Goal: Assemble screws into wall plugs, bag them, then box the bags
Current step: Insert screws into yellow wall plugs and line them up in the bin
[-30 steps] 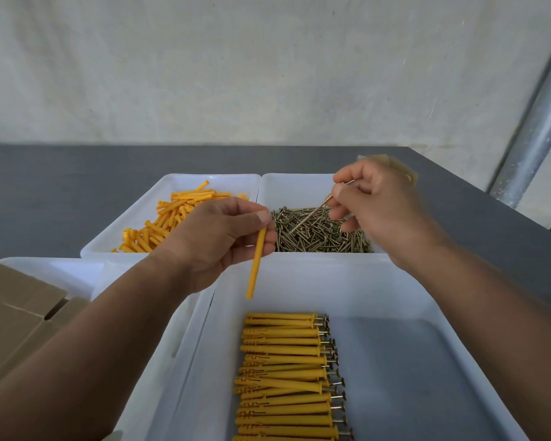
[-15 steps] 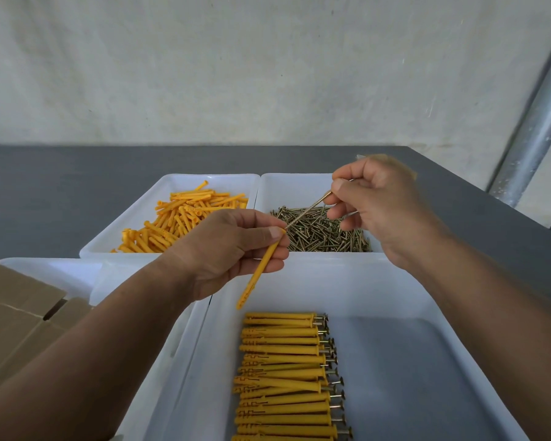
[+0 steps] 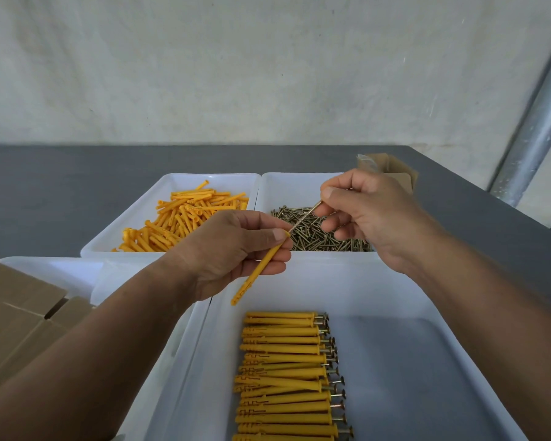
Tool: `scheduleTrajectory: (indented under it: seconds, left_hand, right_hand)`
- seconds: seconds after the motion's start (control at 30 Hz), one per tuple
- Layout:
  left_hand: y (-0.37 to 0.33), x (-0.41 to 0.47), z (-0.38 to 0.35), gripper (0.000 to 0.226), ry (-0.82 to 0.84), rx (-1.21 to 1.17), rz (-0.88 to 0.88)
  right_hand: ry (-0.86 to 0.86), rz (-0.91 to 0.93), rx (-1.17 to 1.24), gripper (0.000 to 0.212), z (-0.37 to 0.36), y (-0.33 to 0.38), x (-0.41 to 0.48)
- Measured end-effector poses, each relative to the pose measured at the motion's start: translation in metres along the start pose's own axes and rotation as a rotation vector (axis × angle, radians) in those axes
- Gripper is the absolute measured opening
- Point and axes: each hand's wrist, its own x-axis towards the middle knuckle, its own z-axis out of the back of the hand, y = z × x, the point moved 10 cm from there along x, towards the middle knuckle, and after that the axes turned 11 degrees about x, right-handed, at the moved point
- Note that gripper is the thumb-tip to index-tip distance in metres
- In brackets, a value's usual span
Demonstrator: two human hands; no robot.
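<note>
Left hand (image 3: pixel 233 249) grips yellow wall plug (image 3: pixel 259 269), tilted; right hand (image 3: pixel 368 214) pinches screw (image 3: pixel 304 216). Screw tip at plug mouth.

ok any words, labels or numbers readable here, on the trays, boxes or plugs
None: no readable text here.
No print or label shows on the cardboard box, white trays or assembled plugs.
No marking shows on the plug in the left hand or the screw in the right hand.
</note>
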Motion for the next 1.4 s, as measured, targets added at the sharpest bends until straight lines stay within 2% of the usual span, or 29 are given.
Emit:
scheduleTrajectory:
  seconds: [0.33, 0.57, 0.9, 1.03, 1.13, 1.4]
  left_hand:
    - [-0.001, -0.002, -0.004, 0.017, 0.019, 0.014, 0.002]
    - [0.0, -0.003, -0.007, 0.019, 0.037, 0.049, 0.013]
    - [0.001, -0.005, -0.015, 0.022, 0.079, 0.194, 0.002]
    - [0.004, -0.007, -0.019, 0.024, 0.11, 0.287, 0.019]
    - [0.006, -0.008, -0.022, 0.025, 0.144, 0.36, 0.025]
    - [0.011, -0.013, -0.034, 0.024, 0.285, 0.503, 0.028]
  right_hand:
    - [0.118, -0.062, -0.116, 0.008, -0.013, -0.008, -0.005]
    - [0.217, -0.007, -0.355, 0.01, -0.025, -0.005, -0.009]
    - [0.49, 0.024, -0.705, 0.025, -0.052, -0.003, -0.031]
    - [0.533, 0.014, -0.804, 0.013, -0.054, -0.005, -0.036]
    - [0.543, -0.028, -0.855, 0.008, -0.054, -0.01, -0.038]
    - [0.671, -0.226, -0.895, 0.012, -0.055, -0.033, -0.048]
